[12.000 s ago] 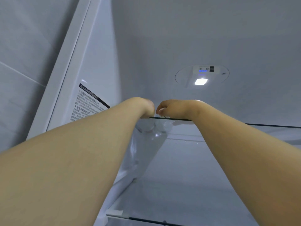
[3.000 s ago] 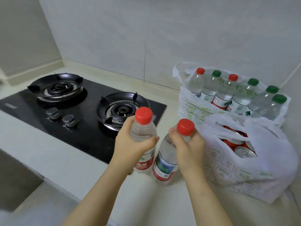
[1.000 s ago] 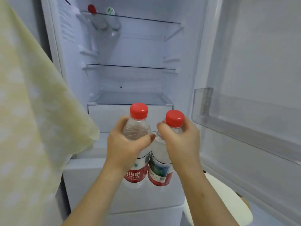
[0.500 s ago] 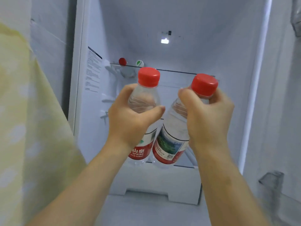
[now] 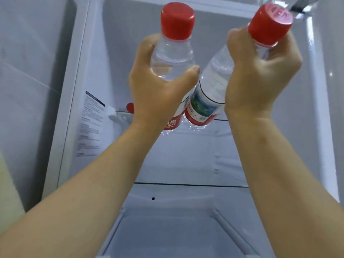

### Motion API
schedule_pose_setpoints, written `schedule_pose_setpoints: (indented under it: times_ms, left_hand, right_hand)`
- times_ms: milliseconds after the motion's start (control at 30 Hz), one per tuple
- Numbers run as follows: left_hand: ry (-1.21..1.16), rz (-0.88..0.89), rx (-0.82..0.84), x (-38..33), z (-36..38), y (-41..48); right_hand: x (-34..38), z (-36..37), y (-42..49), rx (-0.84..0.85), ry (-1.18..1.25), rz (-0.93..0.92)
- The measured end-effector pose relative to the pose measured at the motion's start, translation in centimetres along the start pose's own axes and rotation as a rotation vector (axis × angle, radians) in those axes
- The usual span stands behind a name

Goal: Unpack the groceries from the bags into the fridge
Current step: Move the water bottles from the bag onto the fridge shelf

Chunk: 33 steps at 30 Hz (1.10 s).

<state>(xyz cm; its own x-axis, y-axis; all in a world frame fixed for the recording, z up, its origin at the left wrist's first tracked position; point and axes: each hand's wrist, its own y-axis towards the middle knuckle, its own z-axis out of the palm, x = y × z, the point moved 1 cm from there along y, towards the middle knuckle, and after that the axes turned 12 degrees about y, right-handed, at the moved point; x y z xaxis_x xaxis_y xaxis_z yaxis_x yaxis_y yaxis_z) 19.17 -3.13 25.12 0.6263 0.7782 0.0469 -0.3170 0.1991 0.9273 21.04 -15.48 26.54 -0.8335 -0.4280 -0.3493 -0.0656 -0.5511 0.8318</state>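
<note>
1. Two clear water bottles with red caps were held up in front of the open fridge (image 5: 186,157), in the upper middle of the frame.
2. The left grip (image 5: 160,90), a bare hand, was wrapped round the shoulder of the left bottle (image 5: 173,58), thumb across its front, and the bottle stood nearly upright with its cap (image 5: 177,20) near the top edge.
3. The right grip (image 5: 260,77) was closed round the neck of the right bottle (image 5: 210,84), just under its cap (image 5: 270,25). This bottle leaned, cap toward the upper right, base toward the centre.
4. The red-labelled lower ends of both bottles sat close together at the height of the upper glass shelf (image 5: 122,113); whether they touched could not be told.
5. Another red cap (image 5: 130,108) showed on that shelf, left of centre, partly behind the left wrist.
6. A second glass shelf (image 5: 189,184) crossed the frame lower down, between the forearms.
7. A printed sticker (image 5: 91,123) was on the fridge's inner wall at left, with grey wall tiles (image 5: 28,71) beyond it.
8. A strip of pale yellow fabric (image 5: 7,192) edged the lower left.
</note>
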Motion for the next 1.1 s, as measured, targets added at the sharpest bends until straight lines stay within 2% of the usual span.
schedule_pose_setpoints:
  times_ms: [100, 267, 633, 767, 900, 1100]
  left_hand:
    - [-0.031, 0.022, -0.089, 1.1, 1.5, 1.6]
    - [-0.017, -0.017, -0.115, 3.4, 4.5, 3.1]
    - [0.103, -0.087, -0.017, 9.8, 7.5, 0.8]
    - [0.227, -0.009, 0.160, 11.5, 7.4, 0.5]
    - [0.329, -0.081, 0.365, 12.9, 7.1, 0.8]
    - [0.485, -0.157, 0.769, 14.6, 7.1, 1.4]
  right_hand:
    - [-1.5, 1.0, 1.1, 0.007, 0.014, -0.103]
    - [-4.7, 1.5, 1.6, 0.076, -0.031, -0.104]
    - [-12.3, -1.9, -0.6, 0.052, -0.082, 0.099]
    - [-14.3, -3.1, -1.2, 0.082, -0.102, 0.162]
    - [-16.0, -4.2, -2.4, 0.137, -0.155, 0.242]
    - [-18.2, -5.6, -3.7, 0.393, -0.337, 0.450]
